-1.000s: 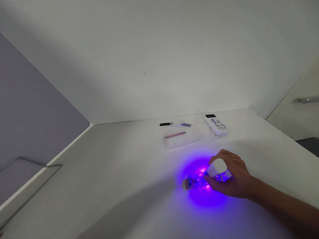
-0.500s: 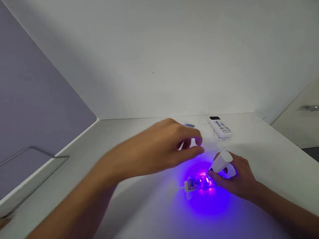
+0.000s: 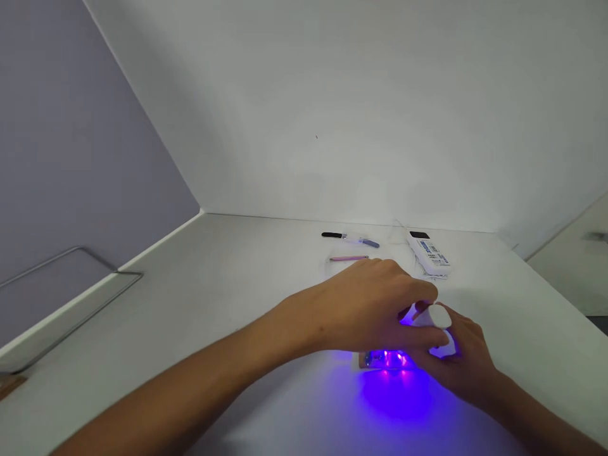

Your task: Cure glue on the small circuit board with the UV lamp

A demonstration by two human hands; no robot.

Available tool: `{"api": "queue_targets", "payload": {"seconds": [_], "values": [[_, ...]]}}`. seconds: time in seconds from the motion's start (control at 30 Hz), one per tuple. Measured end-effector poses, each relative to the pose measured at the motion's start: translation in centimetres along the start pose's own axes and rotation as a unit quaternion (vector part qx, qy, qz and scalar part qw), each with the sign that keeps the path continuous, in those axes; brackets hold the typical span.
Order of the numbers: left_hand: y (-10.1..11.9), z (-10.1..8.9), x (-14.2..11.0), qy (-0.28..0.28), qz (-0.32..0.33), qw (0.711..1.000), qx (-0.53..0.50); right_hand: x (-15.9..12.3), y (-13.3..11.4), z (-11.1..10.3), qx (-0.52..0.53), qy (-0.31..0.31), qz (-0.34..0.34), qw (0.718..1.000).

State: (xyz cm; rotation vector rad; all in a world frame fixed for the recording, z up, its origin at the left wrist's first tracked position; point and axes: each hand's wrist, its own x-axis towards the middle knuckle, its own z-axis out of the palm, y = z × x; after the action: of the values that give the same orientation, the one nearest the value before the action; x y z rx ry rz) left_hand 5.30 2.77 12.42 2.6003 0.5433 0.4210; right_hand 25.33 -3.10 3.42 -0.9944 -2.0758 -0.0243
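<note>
A small white UV lamp [image 3: 433, 316] casts violet light downward, its rounded end tilted up. My right hand [image 3: 468, 354] grips the lamp from the right side; its fingers are partly covered by my other hand. My left hand [image 3: 380, 307] reaches over from the left, thumb in front and bent fingers behind, closed around the lamp's upper part. Below both hands lies a small, narrow, see-through piece [image 3: 375, 360] with pale ends, lit violet with pink glints. My left hand hides most of it, so its kind is unclear.
At the back of the white table [image 3: 247, 253] lie a black-handled tool [image 3: 332, 235], a grey-blue-handled tool [image 3: 369, 242] and a thin pink stick [image 3: 349, 258]. A white labelled device [image 3: 431, 254] with a cord rests at back right. A bent metal rod [image 3: 95, 303] crosses the left edge.
My left hand has moved right and down onto the lamp and closed on it. My right hand keeps its grip. The view has shifted slightly, showing more tools at the back.
</note>
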Motion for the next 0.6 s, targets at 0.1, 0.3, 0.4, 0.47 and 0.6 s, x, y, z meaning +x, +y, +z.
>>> {"api": "queue_targets", "payload": {"seconds": [0.1,0.3,0.4,0.47,0.6], "values": [[0.1,-0.2,-0.1,-0.005,-0.002,1.0,0.002,0.1,-0.1,0.0,0.001,0.008,-0.013,1.0],[0.8,-1.6,-0.7,-0.007,-0.023,1.0,-0.011,0.4,-0.4,0.0,0.015,0.017,-0.024,0.999],[1.0,-2.0,-0.8,-0.005,-0.004,1.0,-0.031,0.4,-0.4,0.0,0.011,0.022,-0.027,0.999],[0.9,-2.0,-0.8,-0.009,0.017,0.998,-0.051,0.4,-0.5,0.0,0.012,0.027,-0.028,0.999],[0.6,-1.6,-0.7,-0.017,0.042,0.996,-0.081,0.4,-0.4,0.1,0.02,0.031,-0.026,0.999]]}}
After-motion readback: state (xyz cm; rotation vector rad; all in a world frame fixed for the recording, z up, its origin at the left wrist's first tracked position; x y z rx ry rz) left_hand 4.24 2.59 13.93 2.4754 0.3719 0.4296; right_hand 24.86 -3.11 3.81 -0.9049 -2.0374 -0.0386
